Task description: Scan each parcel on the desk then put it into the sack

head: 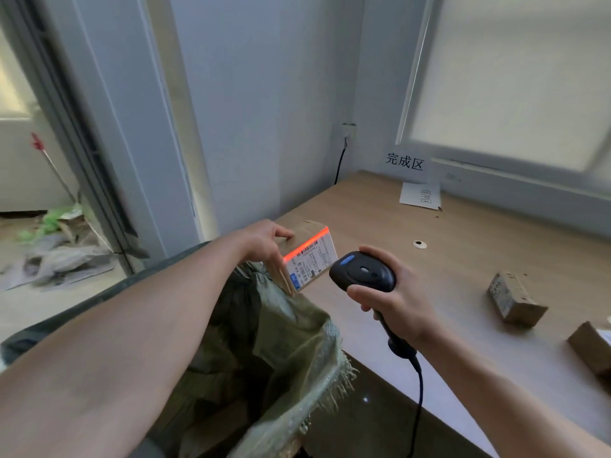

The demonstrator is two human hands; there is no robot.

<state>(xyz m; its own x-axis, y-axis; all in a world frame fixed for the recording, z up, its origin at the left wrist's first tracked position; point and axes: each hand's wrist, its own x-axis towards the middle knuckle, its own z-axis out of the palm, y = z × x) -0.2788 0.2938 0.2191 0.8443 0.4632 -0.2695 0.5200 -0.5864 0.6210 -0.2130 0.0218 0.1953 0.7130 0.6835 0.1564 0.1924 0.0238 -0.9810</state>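
My left hand [264, 241] grips a small cardboard parcel [309, 256] by its far end, holding it tilted above the mouth of the green woven sack [284, 352] at the desk's left edge. A white shipping label faces the camera, and a red scan line crosses the label's top edge. My right hand [393, 299] holds a black handheld barcode scanner [363, 271] just right of the parcel, its head pointing at the label. Its cable hangs down over the desk front. Two more cardboard parcels lie on the desk at right, one [514, 299] nearer the middle and one [591, 350] at the frame edge.
The wooden desk [446, 259] runs along a window and meets the wall in the corner. A paper sign [405, 161] hangs on the wall, another sheet [420, 195] lies below it. A cable hole [419, 244] sits in the desktop. Left, a doorway shows litter on the floor.
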